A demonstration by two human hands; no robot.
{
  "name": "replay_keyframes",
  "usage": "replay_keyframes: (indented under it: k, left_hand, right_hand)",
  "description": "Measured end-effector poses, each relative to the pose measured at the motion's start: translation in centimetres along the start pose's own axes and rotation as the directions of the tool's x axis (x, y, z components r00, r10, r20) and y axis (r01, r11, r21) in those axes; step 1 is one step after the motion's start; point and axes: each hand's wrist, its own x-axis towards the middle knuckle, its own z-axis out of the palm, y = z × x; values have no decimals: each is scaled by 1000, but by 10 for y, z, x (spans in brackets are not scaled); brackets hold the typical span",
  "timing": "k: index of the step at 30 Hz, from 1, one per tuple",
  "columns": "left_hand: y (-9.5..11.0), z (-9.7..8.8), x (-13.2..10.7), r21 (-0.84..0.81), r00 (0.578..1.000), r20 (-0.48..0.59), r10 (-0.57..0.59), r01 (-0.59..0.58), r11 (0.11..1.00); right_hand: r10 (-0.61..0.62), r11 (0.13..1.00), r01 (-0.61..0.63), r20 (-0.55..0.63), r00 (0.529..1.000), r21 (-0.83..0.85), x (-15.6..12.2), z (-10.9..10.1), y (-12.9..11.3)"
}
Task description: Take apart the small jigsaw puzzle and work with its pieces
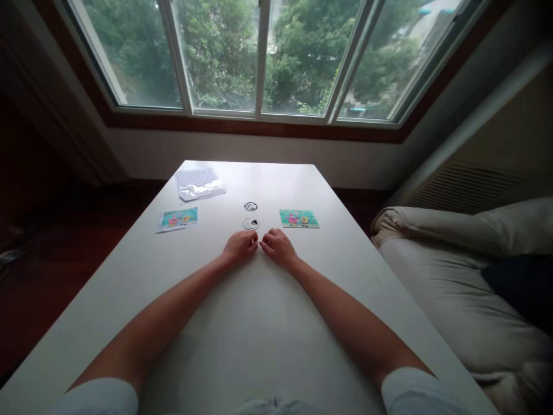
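Note:
Close together on the white table [259,300], my left hand [241,246] and my right hand [279,246] rest with curled fingers, the fingertips almost meeting. Both look closed; whatever may be between the fingers is too small or hidden to make out. Just beyond my left hand lies a round, clear-looking disc with a dark outline and a small dark mark [250,223]. Past it is a second round disc with black and white markings [250,206]. To the right of these, a colourful cartoon picture card [299,218] lies flat, a short way from my right hand.
Another cartoon picture card [179,218] lies on the left, with white paper under it. Behind it is a clear plastic sleeve [201,184] near the table's far left edge. A beige sofa [432,276] stands along the right, and a window [259,57] is ahead.

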Motion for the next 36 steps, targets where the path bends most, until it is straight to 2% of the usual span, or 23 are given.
replay_keyframes:
  k: [5,9,11,13,15,16,17,19,20,21,22,23,26,32,34,36]
  left_hand:
    - [-22,-15,-3,8,992,33,124,-125,992]
    - [-47,-22,-11,117,998,-57,31,-24,993]
    - [-54,-21,-15,123,997,-71,8,1,992]
    - [-55,-20,-18,91,997,-72,-4,11,996]
    - [-55,-20,-19,49,997,-70,-13,16,999]
    - [-56,-19,-19,31,997,-72,-15,17,999]
    - [-56,-20,-18,17,997,-75,-14,16,1000]
    - [-57,-20,-16,-8,996,-87,-14,13,1000]
    - [-59,-20,-14,-20,996,-92,-15,13,1000]
    - [-60,-20,-13,-33,995,-96,-17,14,999]
    - [-60,-20,-12,-44,995,-99,-19,15,999]
    - [-61,-20,-11,-54,995,-102,-20,14,998]
    - [-61,-19,-10,-67,994,-111,-14,6,998]
    - [-60,-17,-11,-65,992,-122,-10,2,998]
    - [-60,-17,-12,-63,992,-126,-14,6,998]
    - [-61,-16,-12,-62,991,-131,-21,13,998]
  right_hand:
    - [123,990,-129,-97,988,-60,-1,-7,10]
    - [-2,989,-3,-32,999,-149,-3,-3,2]
    - [-22,985,19,-19,1000,-170,2,-2,4]
    - [39,978,-50,-60,997,-201,13,-5,15]
    - [150,948,-184,-144,978,-260,27,-10,31]
    - [231,917,-278,-188,955,-285,34,-13,41]
    - [339,864,-406,-254,906,-297,41,-15,50]
    - [552,723,-637,-331,766,-268,53,-18,67]
    - [629,661,-709,-333,702,-246,58,-18,74]
    - [677,620,-749,-323,662,-235,63,-18,80]
    - [699,601,-764,-310,645,-234,67,-16,84]
    - [700,603,-760,-297,649,-241,70,-15,86]
    - [643,661,-702,-281,712,-267,76,-9,85]
    - [466,806,-511,-210,859,-301,73,1,61]
    - [426,830,-471,-206,881,-298,71,3,56]
    - [437,827,-488,-225,871,-279,72,4,56]
